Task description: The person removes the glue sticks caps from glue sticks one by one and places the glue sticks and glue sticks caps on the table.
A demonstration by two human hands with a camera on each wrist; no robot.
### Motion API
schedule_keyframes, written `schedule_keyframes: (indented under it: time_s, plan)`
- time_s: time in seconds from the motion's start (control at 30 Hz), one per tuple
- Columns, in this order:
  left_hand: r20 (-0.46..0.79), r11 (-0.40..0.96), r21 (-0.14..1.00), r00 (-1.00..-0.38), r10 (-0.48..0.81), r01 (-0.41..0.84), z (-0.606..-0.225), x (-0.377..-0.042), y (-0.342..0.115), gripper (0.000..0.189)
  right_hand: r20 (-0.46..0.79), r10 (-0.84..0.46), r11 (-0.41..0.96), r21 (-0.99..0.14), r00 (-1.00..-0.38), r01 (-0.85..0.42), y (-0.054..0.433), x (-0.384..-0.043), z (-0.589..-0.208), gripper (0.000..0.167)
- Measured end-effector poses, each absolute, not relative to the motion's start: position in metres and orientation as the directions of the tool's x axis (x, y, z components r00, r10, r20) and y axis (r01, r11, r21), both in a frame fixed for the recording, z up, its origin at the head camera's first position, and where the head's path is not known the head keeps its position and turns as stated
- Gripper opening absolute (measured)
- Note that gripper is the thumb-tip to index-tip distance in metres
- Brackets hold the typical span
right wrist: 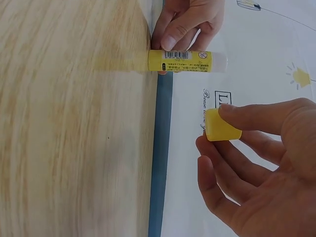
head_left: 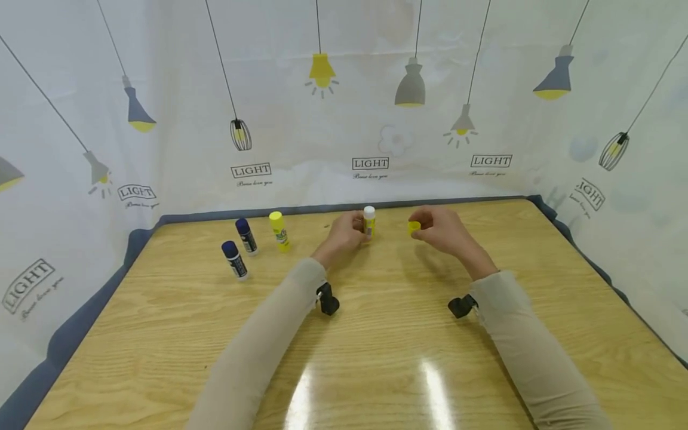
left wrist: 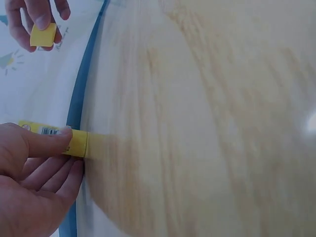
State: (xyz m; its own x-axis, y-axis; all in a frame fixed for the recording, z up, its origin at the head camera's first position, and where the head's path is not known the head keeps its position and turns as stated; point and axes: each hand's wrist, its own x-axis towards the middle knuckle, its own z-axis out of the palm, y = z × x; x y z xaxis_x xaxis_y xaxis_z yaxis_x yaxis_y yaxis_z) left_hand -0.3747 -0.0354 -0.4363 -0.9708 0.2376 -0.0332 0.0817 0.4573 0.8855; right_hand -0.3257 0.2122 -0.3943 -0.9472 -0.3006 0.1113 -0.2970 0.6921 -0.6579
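Observation:
Near the back of the table my left hand (head_left: 346, 232) holds a yellow glue stick (right wrist: 190, 61) upright between thumb and fingers. Its white top is uncovered, and its base meets the wood in the right wrist view. To the right, my right hand (head_left: 442, 229) pinches a yellow cap (right wrist: 221, 126) between thumb and fingertips, raised above the tabletop and apart from the glue stick. Left of my hands stands another yellow glue stick (head_left: 279, 231) with its cap on. Two glue sticks with dark blue caps, a farther one (head_left: 246, 236) and a nearer one (head_left: 235, 260), stand beside it.
The wooden table (head_left: 376, 334) reaches a dark blue border along the foot of a white backdrop (head_left: 301, 149) printed with lamps. This backdrop encloses the back and both sides. Small black cameras sit at the left wrist (head_left: 327, 300) and the right wrist (head_left: 462, 306).

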Motion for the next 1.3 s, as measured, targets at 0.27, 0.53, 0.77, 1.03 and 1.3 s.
schedule_keyframes:
  time_s: [0.27, 0.53, 0.77, 1.03, 1.3]
  plan:
    - [-0.069, 0.475, 0.877, -0.957, 0.283, 0.077, -0.435, -0.36, -0.063, 0.044, 0.137, -0.285, 0.697, -0.65, -0.949, -0.303, 0.205, -0.327, -0.399, 0.036]
    - [-0.166, 0.497, 0.868, -0.95, 0.263, -0.014, -0.419, -0.323, -0.105, 0.046, 0.1, -0.285, 0.676, -0.684, -0.953, -0.274, 0.195, -0.337, -0.405, 0.036]
    - [-0.124, 0.429, 0.903, -0.948, 0.292, 0.014, -0.41, -0.288, -0.136, 0.045, -0.031, -0.24, 0.637, -0.759, -0.97, -0.133, 0.194, -0.352, -0.413, 0.04]
    - [0.008, 0.427, 0.898, -0.975, 0.221, 0.104, -0.391, -0.263, -0.159, 0.041, -0.103, -0.2, 0.638, -0.769, -0.974, -0.05, 0.185, -0.365, -0.422, 0.038]
    - [0.066, 0.438, 0.89, -0.987, 0.15, 0.126, -0.388, -0.248, -0.17, 0.037, -0.122, -0.183, 0.665, -0.746, -0.976, -0.032, 0.186, -0.362, -0.426, 0.041]
